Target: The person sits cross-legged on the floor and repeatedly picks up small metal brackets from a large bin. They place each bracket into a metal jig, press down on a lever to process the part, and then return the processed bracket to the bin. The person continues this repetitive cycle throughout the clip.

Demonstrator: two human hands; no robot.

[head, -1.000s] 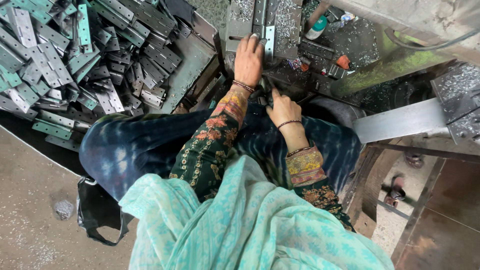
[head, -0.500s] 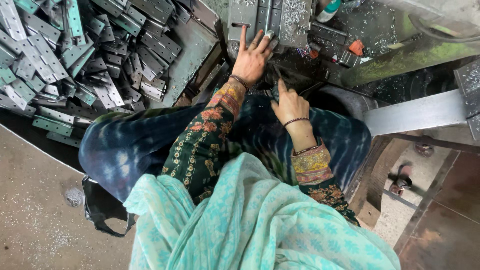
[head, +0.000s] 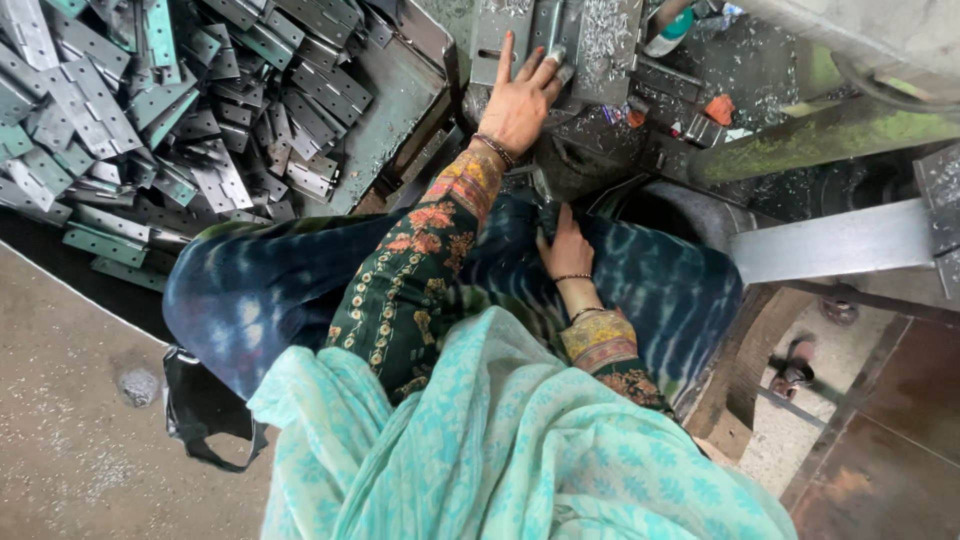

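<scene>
At the far left a heap of flat metal hinge plates [head: 150, 120], grey and green, lies in loose disorder, their long axes pointing every way; none is in contact with either hand. Just right of the heap a dark metal tray wall [head: 385, 110] slopes down toward the person's lap, bare along its face. Below it the person sits with knees wide under blue tie-dyed cloth [head: 260, 300], a pale turquoise scarf [head: 480, 440] hanging across the chest, and a black bag [head: 205, 410] resting on the concrete floor [head: 70, 440] at the left knee. The left hand [head: 518, 100] reaches forward from a flowered sleeve, fingers spread and flat, clenched on nothing; the index finger points straight away from the body and the other fingertips [head: 552, 62] rest on a narrow metal strip [head: 548, 25] seated in the work bed [head: 610, 40], which is strewn with bright swarf. The strip's long axis runs away from the person, in line with the fingers, and it lies directly ahead of and under their tips. The right hand [head: 567, 250] lies well back, low between the knees, fingers loosely curled against the dark machine edge; whether it holds anything I cannot tell. The left hand is plainly the nearer to the strip. Further right sit a small orange piece [head: 719, 108], a green-stained round bar [head: 820, 135] and a plain grey steel bar [head: 835, 240], all apart from both hands.
</scene>
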